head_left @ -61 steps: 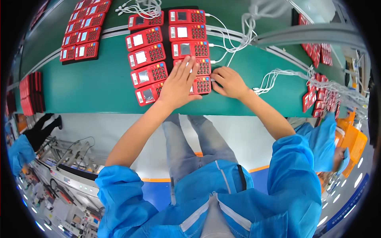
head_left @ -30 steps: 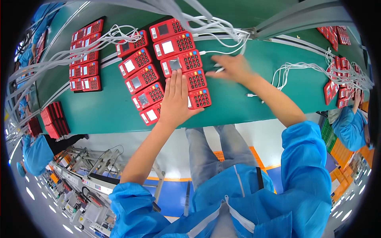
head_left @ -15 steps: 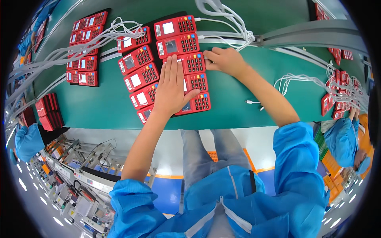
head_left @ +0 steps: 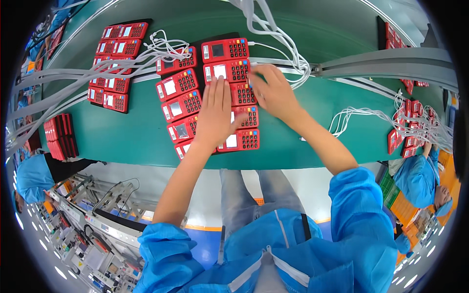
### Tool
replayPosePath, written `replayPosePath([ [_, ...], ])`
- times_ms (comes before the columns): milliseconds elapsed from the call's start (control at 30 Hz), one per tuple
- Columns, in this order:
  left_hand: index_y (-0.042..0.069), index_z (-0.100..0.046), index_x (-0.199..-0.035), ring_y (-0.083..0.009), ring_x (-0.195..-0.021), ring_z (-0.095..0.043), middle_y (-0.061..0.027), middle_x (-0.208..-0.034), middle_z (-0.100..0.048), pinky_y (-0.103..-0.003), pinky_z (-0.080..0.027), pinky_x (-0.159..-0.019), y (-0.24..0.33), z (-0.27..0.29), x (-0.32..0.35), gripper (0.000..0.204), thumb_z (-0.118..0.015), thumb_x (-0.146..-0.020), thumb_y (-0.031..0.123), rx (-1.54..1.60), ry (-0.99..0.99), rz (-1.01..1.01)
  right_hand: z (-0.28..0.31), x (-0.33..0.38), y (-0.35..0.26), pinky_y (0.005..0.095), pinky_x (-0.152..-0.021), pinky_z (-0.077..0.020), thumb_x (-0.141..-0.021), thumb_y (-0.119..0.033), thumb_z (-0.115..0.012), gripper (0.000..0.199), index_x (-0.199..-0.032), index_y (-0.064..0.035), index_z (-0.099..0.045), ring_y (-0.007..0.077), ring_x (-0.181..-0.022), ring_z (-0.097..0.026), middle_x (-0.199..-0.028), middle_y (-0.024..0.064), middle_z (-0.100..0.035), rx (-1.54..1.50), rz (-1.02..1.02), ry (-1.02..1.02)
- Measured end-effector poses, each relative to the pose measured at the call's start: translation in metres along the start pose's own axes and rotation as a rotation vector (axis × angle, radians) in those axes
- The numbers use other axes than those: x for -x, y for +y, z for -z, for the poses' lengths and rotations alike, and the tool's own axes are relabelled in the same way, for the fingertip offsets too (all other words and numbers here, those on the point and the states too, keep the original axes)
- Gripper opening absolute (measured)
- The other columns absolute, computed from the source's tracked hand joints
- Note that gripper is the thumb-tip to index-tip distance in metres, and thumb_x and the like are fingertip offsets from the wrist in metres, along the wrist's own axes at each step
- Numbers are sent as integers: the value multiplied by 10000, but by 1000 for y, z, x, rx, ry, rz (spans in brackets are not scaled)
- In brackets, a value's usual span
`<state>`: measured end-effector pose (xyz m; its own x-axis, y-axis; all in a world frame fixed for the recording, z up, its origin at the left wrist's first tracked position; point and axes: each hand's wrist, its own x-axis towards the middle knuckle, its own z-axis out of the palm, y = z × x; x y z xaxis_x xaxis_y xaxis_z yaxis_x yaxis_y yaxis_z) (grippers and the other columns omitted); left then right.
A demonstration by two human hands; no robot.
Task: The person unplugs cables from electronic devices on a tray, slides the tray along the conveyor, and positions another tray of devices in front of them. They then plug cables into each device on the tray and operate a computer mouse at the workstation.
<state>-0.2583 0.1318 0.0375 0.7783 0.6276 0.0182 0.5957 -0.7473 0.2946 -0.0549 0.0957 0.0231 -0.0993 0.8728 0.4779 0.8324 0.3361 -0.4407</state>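
Observation:
Two columns of red handheld card terminals with keypads and small screens lie in front of me. My left hand (head_left: pixel 215 116) rests flat across the lower terminals of the right column, fingers extended and partly covering their screens. Beside the right edge of that column, my right hand (head_left: pixel 274 94) has its fingertips bent against the second terminal (head_left: pixel 227 71) from the top. Whatever is between those fingertips is hidden. A white cable (head_left: pixel 266 45) runs into the right end of the top terminal (head_left: pixel 224 51). The left column (head_left: pixel 181 107) stands slightly slanted next to my left hand.
White cables (head_left: pixel 168 49) droop over the left column's far end. Another terminal group (head_left: pixel 117 68) lies far left, with stacked red devices (head_left: pixel 61 136) near the green table's (head_left: pixel 122 141) left end. A grey metal arm (head_left: pixel 381 63) crosses at right. Co-workers in blue (head_left: pixel 415 176) are at both sides.
My right hand has moved up from the third terminal's edge to the second's. The top terminal's screen went dark and the second's lit up. The whole view has shifted slightly.

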Motion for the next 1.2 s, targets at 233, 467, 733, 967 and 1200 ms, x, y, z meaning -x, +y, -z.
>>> replayPosePath([
  [233,-124,-316,-1381,-389,-1397,-250,-274,-1474,-278,-470,-239,-1142,-37,-16,-46,706,-533,-927,371,-81,163,41,-31,-13,52,373,-655,-522,-835,-159,-611,228,-1038,-55,-596,284,-790,-607,-900,90,-578,121,-111,-218],
  [467,-125,-295,-1389,-389,-1403,-238,-278,-1476,-269,-469,-235,-1142,-37,-17,-48,695,-499,-947,372,-95,143,46,-13,-20,76,336,-496,-500,-788,-318,-710,261,-937,-109,-661,223,-640,-633,-790,14,-632,108,49,0],
  [733,-44,-407,-1339,-314,-1352,-356,-186,-1416,-411,-434,-307,-1113,-67,-1,-81,442,-452,-963,186,-85,196,-37,-37,-60,86,357,-863,-478,-831,-126,-595,304,-1118,-28,-581,269,-1010,-565,-1042,96,-599,182,-31,-135],
  [967,-20,-362,-1396,-318,-1378,-319,-172,-1483,-338,-404,-310,-1118,-85,-18,-81,441,-387,-1000,172,-70,153,-48,-34,-54,102,383,-725,-484,-865,-326,-611,299,-1089,-129,-593,297,-861,-608,-941,80,-618,-33,-212,-434],
  [1200,-18,-415,-1358,-331,-1360,-345,-178,-1468,-358,-423,-317,-1106,-90,-18,-72,424,-420,-986,186,75,235,10,-16,-64,91,374,-871,-459,-798,-458,-696,553,-1240,-142,-592,293,-1122,-518,-1261,97,-514,-31,-134,-181],
])
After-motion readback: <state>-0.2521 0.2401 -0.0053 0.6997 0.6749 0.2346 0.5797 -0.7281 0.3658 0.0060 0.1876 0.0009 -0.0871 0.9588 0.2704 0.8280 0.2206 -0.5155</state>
